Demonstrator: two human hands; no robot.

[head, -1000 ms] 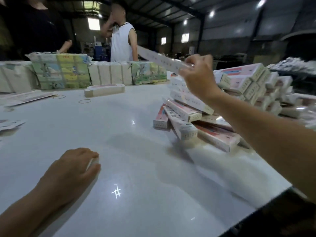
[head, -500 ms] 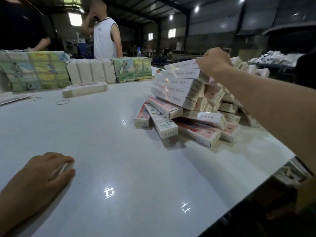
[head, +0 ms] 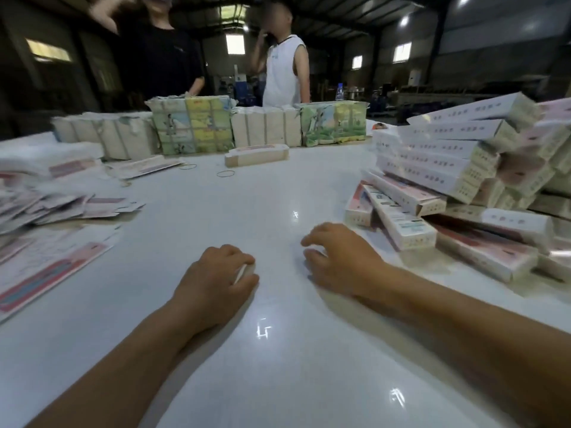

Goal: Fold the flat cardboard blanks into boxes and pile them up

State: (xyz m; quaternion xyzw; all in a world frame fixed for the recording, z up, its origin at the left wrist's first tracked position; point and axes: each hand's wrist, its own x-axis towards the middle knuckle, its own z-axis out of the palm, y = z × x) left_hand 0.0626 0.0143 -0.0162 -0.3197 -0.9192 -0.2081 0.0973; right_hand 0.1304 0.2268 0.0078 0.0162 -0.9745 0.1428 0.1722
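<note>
Your left hand (head: 216, 273) on the table (head: 278, 366), fingers curled round a small white object (head: 242, 271), right hand (head: 340, 261) loosely curled, empty, folded boxes (head: 448, 168) piled right, flat blanks (head: 46, 205) left.

Both bare forearms reach forward and lie low over the glossy white desk (head: 278, 193). The left hand (head: 216, 276) is knuckles-up, its fingers (head: 244, 261) curled round a small white object (head: 241, 271). The right hand (head: 336, 257) rests palm-down, fingers loosely bent.
</note>
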